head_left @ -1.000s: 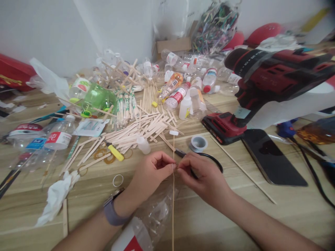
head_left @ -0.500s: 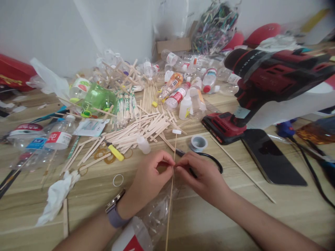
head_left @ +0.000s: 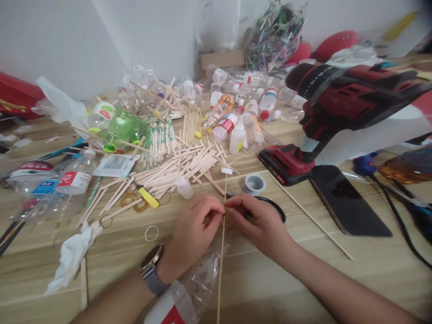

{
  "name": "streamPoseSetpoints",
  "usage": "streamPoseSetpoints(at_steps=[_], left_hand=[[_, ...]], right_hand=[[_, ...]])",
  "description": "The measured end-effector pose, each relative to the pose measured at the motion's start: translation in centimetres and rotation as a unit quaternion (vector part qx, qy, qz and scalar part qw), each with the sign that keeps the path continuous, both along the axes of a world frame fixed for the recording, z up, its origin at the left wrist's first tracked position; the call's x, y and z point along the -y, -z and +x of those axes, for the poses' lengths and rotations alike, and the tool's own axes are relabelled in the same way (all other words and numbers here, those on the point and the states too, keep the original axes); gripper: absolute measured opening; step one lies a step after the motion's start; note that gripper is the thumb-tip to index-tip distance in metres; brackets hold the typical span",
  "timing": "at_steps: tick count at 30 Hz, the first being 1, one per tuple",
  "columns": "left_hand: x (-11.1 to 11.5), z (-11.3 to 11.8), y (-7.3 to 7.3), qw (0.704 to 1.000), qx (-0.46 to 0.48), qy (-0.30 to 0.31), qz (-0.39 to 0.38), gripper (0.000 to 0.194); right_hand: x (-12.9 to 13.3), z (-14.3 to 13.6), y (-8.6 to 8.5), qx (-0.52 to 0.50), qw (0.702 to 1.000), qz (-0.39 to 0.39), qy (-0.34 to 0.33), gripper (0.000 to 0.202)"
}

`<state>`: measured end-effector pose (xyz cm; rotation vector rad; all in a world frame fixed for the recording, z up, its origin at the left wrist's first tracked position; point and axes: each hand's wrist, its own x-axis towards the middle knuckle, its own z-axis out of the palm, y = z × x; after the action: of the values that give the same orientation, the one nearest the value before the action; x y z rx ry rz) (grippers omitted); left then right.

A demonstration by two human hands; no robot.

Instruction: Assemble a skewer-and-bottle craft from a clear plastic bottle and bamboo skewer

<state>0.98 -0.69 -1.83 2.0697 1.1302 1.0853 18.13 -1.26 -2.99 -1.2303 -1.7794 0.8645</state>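
A long thin wooden skewer (head_left: 221,265) runs away from me between my hands, with a white bottle cap (head_left: 227,171) at its far end. My left hand (head_left: 197,222) is closed in a pinch on the skewer, about midway along it. A tiny thin loop or strand shows by those fingertips, too fine to name. My right hand (head_left: 258,222) also pinches at the same spot, its fingertips meeting the left ones; what lies between them is hidden. Under the left wrist lies a clear plastic bottle (head_left: 202,274) with a white and red label.
Ahead lie a pile of flat wooden sticks (head_left: 182,166), a small white bottle (head_left: 184,186) and a yellow-handled tool (head_left: 148,197). To the right are a tape roll (head_left: 254,184), a red cordless drill (head_left: 340,99), a phone (head_left: 349,200) and another skewer (head_left: 312,218).
My hands stay together at the skewer, with the fingertips shifting slightly. The left wrist has turned a little, showing more of the watch face. The skewer's near end has swung slightly right.
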Motion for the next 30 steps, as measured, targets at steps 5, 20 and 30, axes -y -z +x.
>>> streamPoseSetpoints(at_steps=[5, 20, 30], left_hand=[[0.28, 0.04, -0.21, 0.999, -0.012, 0.020, 0.040, 0.020], [-0.20, 0.08, -0.28, 0.995, 0.053, -0.011, -0.088, 0.015], [-0.16, 0.22, -0.33, 0.988, 0.072, -0.020, -0.137, 0.011]], right_hand=[[-0.15, -0.03, 0.24, -0.044, 0.996, -0.069, -0.019, 0.017], [-0.41, 0.04, 0.02, -0.084, 0.986, -0.147, 0.009, 0.019], [-0.04, -0.08, -0.14, -0.051, 0.992, -0.112, 0.009, 0.012]])
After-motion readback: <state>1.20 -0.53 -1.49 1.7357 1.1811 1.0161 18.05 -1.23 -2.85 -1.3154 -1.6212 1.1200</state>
